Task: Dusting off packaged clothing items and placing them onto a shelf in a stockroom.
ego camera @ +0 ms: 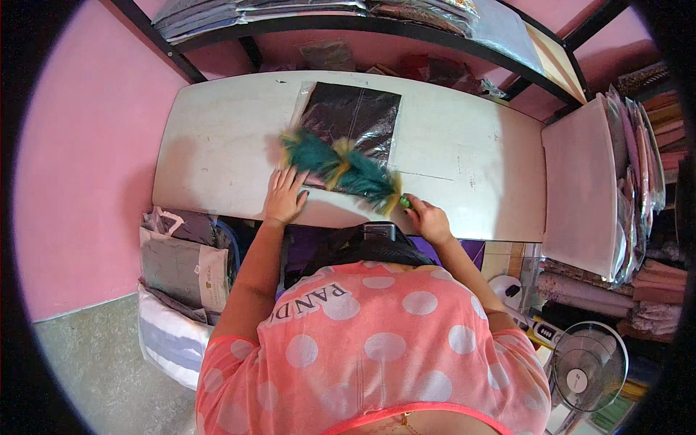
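Observation:
My right hand [430, 220] grips the green handle [405, 202] of a fluffy duster [359, 173] with teal and yellow fibres. The duster lies slantwise across the lower part of a dark folded garment [348, 114] in a clear plastic bag, and its fibres look blurred. Flat on the white table [228, 141], beside the lower left corner of the bag, my left hand [285, 194] rests with its fingers spread. The duster hides much of the bag's near end.
A black-framed shelf [304, 24] with bagged folded clothes spans the far side. Packed garments [179, 266] are stacked at the left below the table. Right of it stand a white panel [579, 185], fabric piles [587, 291] and an electric fan [590, 367].

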### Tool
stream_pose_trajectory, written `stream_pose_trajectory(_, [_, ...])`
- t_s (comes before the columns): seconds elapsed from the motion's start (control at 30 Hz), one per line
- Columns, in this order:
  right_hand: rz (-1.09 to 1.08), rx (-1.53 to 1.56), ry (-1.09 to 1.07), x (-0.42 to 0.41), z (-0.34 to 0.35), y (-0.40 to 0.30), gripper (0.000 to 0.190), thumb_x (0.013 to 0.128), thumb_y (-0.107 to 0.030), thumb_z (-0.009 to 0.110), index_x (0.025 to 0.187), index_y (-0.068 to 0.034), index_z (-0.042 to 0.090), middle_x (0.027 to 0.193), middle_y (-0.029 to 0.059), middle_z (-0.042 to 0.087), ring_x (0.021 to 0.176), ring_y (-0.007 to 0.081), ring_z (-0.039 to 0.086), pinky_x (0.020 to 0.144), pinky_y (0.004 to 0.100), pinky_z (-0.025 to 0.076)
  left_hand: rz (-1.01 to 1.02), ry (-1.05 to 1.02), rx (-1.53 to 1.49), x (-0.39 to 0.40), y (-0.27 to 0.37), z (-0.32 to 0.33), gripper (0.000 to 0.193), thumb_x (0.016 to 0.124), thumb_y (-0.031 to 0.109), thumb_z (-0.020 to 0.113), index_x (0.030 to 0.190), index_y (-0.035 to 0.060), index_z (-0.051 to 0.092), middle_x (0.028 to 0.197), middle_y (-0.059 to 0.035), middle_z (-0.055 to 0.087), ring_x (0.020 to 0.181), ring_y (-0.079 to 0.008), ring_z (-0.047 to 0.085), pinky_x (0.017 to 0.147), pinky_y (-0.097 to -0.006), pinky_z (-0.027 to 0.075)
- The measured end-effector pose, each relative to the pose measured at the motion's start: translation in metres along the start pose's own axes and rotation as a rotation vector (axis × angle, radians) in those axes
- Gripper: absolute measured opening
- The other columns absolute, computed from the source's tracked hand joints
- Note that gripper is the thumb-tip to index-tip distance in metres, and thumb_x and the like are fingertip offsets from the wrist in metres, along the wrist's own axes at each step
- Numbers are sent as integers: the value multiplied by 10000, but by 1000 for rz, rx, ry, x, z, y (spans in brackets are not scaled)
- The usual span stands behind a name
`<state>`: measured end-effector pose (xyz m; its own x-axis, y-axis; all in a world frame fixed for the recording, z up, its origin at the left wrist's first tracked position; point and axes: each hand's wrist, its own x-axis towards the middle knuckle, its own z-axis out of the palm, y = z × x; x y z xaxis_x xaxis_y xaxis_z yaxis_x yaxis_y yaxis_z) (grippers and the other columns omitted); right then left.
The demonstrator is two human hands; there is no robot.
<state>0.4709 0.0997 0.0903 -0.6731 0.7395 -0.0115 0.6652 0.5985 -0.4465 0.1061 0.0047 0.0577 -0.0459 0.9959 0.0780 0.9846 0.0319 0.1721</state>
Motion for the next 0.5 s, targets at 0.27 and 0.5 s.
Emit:
stream_pose_trajectory(0.27, [193,173,279,8,-5,16,331,858,-234,551,1156,-92,529,842,204,632,695,390,610,587,462,490,57,44,-49,5,8,-12,620,779,215,598,1351,140,372,1423,-96,307,1318,-278,270,1093,-438,178])
stream_pose_trajectory(0.5, [116,40,111,8,6,2,345,854,-245,554,1170,-109,528,788,194,626,683,386,606,594,463,490,40,65,-57,6,9,-10,610,773,206,607,1344,177,391,1428,-70,310,1325,-259,267,1096,-445,181])
